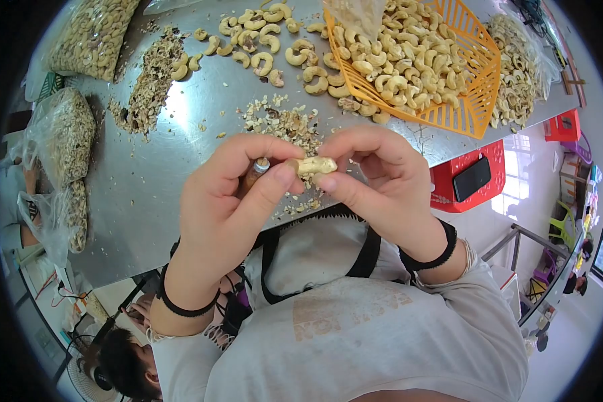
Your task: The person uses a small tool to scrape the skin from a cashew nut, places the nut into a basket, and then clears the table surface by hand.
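Observation:
A pale cashew nut is held between the fingertips of both hands, over the near edge of the metal table. My left hand pinches its left end and also keeps a small tool with a brown handle in the curled fingers. At the nut's right end, the thumb and index finger of my right hand are closed on it. Cashew crumbs and skin bits lie on the table just beyond the hands.
An orange basket of cashews stands at the back right, loose cashews beside it. Bags of nuts line the left. A phone rests on a red stool at right. Another person is at lower left.

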The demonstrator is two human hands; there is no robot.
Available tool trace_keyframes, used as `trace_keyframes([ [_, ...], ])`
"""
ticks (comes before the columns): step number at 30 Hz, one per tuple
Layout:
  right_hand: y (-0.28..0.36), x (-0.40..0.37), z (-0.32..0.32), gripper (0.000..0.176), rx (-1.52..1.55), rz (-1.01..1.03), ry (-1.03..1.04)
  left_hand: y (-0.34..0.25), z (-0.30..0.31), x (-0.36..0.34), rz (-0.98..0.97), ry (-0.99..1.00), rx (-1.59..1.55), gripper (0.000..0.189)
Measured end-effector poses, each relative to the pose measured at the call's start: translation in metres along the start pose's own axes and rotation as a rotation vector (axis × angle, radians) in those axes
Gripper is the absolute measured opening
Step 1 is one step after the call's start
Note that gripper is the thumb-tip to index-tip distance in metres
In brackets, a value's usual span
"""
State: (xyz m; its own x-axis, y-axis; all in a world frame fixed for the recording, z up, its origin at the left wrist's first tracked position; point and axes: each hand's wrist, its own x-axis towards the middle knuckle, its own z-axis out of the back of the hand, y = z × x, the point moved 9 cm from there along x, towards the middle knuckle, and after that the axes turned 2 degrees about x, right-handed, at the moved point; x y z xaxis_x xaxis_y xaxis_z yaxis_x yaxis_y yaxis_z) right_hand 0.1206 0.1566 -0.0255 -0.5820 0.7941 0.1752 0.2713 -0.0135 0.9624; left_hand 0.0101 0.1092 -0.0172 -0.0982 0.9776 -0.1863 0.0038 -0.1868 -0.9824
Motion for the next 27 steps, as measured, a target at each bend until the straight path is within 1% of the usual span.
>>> trace_keyframes([
  [2, 0.006, 0.002, 0.01, 0.018, 0.019, 0.022, -0.068, 0.002, 0.002, 0.0, 0.038, -0.009, -0.025, 0.015],
  [4, 0.019, 0.005, 0.039, 0.022, -0.132, 0.056, -0.275, 0.002, 0.009, 0.001, 0.024, -0.04, 0.009, 0.015],
  [5, 0.023, 0.005, 0.057, 0.026, -0.08, 0.108, -0.412, 0.001, 0.014, 0.002, 0.012, -0.072, 0.042, 0.016],
  [6, 0.033, 0.005, 0.074, 0.029, -0.212, 0.168, -0.533, 0.001, 0.018, 0.004, 0.011, -0.071, 0.043, 0.016],
  [8, 0.056, 0.003, 0.088, 0.029, -0.356, 0.351, -0.583, -0.001, 0.03, 0.01, -0.015, -0.15, 0.172, 0.016],
  [9, 0.059, 0.003, 0.089, 0.029, -0.355, 0.354, -0.582, 0.001, 0.031, 0.016, -0.017, -0.151, 0.172, 0.016],
  [11, 0.062, 0.003, 0.088, 0.029, -0.366, 0.359, -0.556, 0.0, 0.034, 0.029, -0.064, -0.182, 0.405, 0.016],
  [12, 0.062, 0.002, 0.087, 0.029, -0.366, 0.361, -0.555, -0.002, 0.035, 0.035, -0.065, -0.183, 0.405, 0.016],
  [14, 0.053, 0.002, 0.078, 0.027, -0.304, 0.295, -0.491, -0.004, 0.02, 0.052, -0.057, -0.056, 0.72, 0.018],
  [15, 0.053, 0.0, 0.074, 0.027, -0.304, 0.296, -0.491, -0.002, 0.017, 0.06, -0.058, -0.057, 0.721, 0.018],
  [17, 0.042, 0.0, 0.065, 0.025, -0.228, 0.196, -0.445, -0.009, -0.002, 0.075, -0.3, -0.058, 1.04, 0.019],
  [18, 0.042, -0.002, 0.062, 0.025, -0.229, 0.2, -0.446, -0.007, -0.007, 0.082, -0.305, -0.058, 1.04, 0.019],
  [20, 0.038, -0.002, 0.054, 0.023, -0.192, 0.175, -0.375, 0.0, -0.018, 0.097, -0.317, -0.021, 1.193, 0.02],
  [21, 0.036, -0.003, 0.053, 0.021, -0.185, 0.169, -0.377, 0.0, -0.02, 0.101, -0.376, -0.041, 1.233, 0.018],
  [25, 0.032, -0.005, 0.049, 0.021, -0.153, 0.139, -0.318, 0.003, -0.018, 0.104, -0.383, -0.058, 1.22, 0.019],
  [27, 0.03, -0.004, 0.048, 0.021, -0.164, 0.133, -0.296, 0.005, -0.009, 0.1, -0.284, -0.039, 1.006, 0.019],
])
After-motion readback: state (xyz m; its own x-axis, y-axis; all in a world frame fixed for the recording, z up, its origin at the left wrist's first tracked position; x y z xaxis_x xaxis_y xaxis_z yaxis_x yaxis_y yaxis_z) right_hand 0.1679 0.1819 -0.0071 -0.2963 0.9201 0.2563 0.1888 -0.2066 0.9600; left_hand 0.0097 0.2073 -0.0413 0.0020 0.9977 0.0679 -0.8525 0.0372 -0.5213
